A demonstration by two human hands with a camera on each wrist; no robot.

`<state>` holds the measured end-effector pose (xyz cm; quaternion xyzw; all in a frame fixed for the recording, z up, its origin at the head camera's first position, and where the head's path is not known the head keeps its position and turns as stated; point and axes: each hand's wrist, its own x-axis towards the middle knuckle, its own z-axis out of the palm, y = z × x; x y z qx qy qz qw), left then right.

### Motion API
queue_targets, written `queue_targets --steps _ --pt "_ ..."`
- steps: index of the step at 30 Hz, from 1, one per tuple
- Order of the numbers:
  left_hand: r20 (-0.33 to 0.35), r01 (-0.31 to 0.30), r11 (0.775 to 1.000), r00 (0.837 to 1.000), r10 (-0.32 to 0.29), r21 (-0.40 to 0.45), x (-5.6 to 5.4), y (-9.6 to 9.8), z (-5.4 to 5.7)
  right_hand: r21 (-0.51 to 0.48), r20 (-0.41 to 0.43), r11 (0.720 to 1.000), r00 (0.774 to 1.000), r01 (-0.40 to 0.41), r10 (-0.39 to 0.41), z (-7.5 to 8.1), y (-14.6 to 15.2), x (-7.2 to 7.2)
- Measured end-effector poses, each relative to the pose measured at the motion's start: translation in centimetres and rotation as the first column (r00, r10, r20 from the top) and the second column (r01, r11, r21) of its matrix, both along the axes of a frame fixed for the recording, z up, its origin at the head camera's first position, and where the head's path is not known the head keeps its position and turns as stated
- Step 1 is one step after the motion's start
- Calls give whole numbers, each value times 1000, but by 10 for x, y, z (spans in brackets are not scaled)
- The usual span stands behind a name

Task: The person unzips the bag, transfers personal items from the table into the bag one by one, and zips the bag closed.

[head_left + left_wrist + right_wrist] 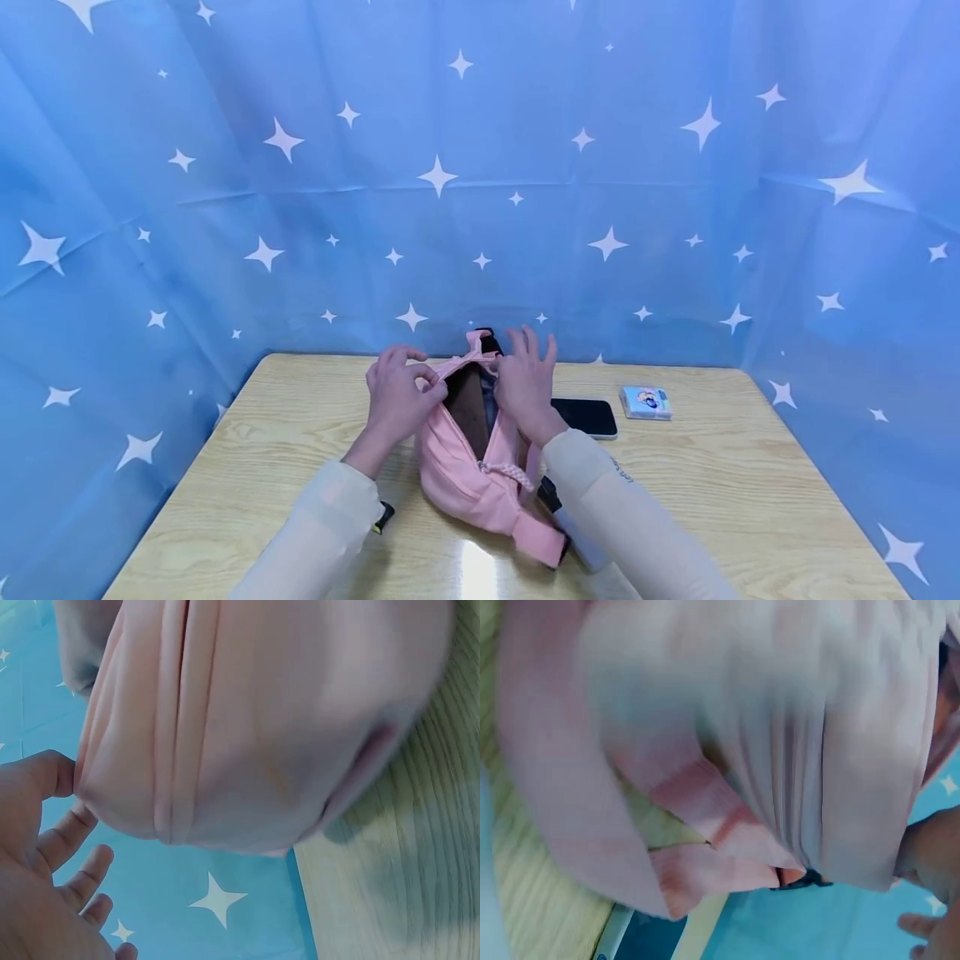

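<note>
A pink fabric sling bag (457, 492) lies on the table with its top opening spread wide and a dark inside showing. My left hand (399, 396) pinches the left edge of that opening; in the left wrist view its thumb and forefinger grip the pink cloth (135, 780). On the opposite edge, my right hand (523, 385) holds the fabric between thumb and finger, its other fingers raised. A braided cord (512, 473) hangs at the lower end of the opening, and a pink strap (540, 540) extends toward the front. Whatever the bag contains cannot be made out.
A black-screened phone (588, 417) lies right of the bag, with a small blue packet (647, 402) beyond it. The right forearm partly covers a grey-blue object (583, 537). A small black object (385, 517) shows beside the left cuff. Blue star-printed curtains (525, 233) surround the wooden table (720, 467).
</note>
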<state>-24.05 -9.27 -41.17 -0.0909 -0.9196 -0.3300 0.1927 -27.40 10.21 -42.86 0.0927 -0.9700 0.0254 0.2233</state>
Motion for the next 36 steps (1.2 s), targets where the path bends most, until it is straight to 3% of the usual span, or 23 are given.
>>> queue_targets --steps 8,13,20,30,36 --pt "26 -17 1000 1000 17 -7 -3 3 -6 11 98 1000 995 -10 9 -1 0 3" --pt "43 -15 1000 999 15 3 -5 5 -8 -79 51 993 994 -90 94 2 3 9" --pt "44 -17 1000 999 17 -5 -6 6 -10 -204 11 960 980 -190 196 12 18 13" --pt "74 -27 1000 997 27 -8 -3 3 -15 -210 40 969 989 -131 142 5 74 11" --pt "67 -24 1000 997 24 -4 -2 2 -16 -153 147 988 988 -27 50 -5 114 12"
